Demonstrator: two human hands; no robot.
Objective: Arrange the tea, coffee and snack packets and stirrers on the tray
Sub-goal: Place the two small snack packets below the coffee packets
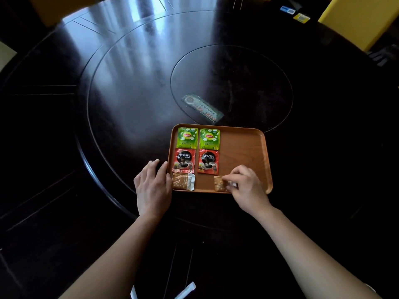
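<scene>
the second snack packet [219,184] is pinched in the right hand [244,184] and set on the tray [241,145] under the coffee packets [208,161]. the left hand [152,183], fingers apart, rests at the tray's edge. the stirrers [185,290] on the desk [129,83] are judged next.

Dim — glare on table [133,67]

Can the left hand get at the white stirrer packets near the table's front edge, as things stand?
Probably yes. The left hand rests open against the tray edge, holding nothing, and the white stirrer packets lie uncovered on the dark table below it. Only its own forearm crosses nearby.
</scene>
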